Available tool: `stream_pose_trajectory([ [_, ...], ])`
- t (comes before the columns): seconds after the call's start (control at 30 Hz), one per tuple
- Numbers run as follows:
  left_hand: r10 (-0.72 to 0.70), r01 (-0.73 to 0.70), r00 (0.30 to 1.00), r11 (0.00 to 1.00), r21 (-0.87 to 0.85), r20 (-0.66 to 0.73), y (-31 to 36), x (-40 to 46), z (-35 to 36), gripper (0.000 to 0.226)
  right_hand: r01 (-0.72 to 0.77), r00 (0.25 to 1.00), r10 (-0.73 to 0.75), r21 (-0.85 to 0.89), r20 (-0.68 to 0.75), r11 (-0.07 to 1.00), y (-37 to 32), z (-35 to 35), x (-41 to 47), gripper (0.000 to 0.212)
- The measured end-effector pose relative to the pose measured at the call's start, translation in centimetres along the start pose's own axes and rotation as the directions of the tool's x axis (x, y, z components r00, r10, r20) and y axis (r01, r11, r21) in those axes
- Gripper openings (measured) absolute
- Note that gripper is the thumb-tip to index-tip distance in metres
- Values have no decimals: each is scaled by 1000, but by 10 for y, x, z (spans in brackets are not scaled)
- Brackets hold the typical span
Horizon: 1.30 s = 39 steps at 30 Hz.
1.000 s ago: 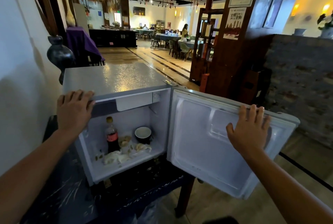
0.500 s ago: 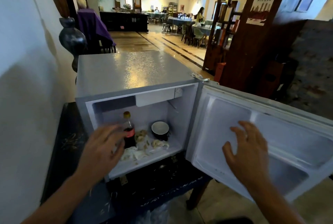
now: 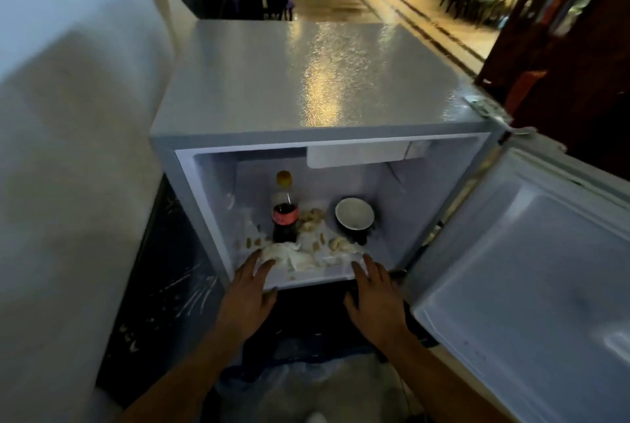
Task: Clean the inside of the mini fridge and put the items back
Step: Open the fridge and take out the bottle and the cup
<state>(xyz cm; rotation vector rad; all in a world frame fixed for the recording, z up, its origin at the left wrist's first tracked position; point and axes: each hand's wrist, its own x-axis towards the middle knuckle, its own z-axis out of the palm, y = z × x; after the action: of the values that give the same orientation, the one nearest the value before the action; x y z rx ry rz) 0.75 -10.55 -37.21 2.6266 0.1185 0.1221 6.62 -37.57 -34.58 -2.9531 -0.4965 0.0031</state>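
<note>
Mini fridge [image 3: 317, 82] door open. Both hands, left hand [image 3: 247, 300] and right hand [image 3: 373, 303], empty, fingers spread at the sill. Bottle [image 3: 284, 214] stands upright inside (rigid, likely slick): grasp mid-body. Crumpled tissue [image 3: 289, 257]: soft, light.

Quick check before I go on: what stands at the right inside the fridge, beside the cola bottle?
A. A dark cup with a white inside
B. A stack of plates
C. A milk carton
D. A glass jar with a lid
A: a dark cup with a white inside sits right of the cola bottle on the fridge floor.
</note>
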Motion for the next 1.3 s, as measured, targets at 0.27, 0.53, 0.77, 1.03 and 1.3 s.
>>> stream_pose_trajectory([
  [0.27, -249, 206, 953, 951, -232, -174, 38, 61, -2, 90, -192, 981, 192, 27, 17, 981, 26, 28, 81, 49],
  [0.53, -389, 274, 893, 868, -414, -225, 58, 113, -19, 87, -356, 933, 321, 292, 163, 888, 44, 62, 120, 22],
  [0.77, -389, 306, 916, 834, -460, -96, 66, 127, -32, 74, -363, 928, 346, 554, 141, 749, 43, 32, 131, 28],
  [1.03, -356, 183, 915, 788, -588, -192, 90, 83, -61, 72, -192, 951, 309, 773, -5, 605, 36, 15, 94, 41],
  [1.3, -358, 100, 894, 746, -658, -271, 81, -6, -101, 66, -132, 969, 247, 880, 17, 456, -7, -15, 13, 14],
])
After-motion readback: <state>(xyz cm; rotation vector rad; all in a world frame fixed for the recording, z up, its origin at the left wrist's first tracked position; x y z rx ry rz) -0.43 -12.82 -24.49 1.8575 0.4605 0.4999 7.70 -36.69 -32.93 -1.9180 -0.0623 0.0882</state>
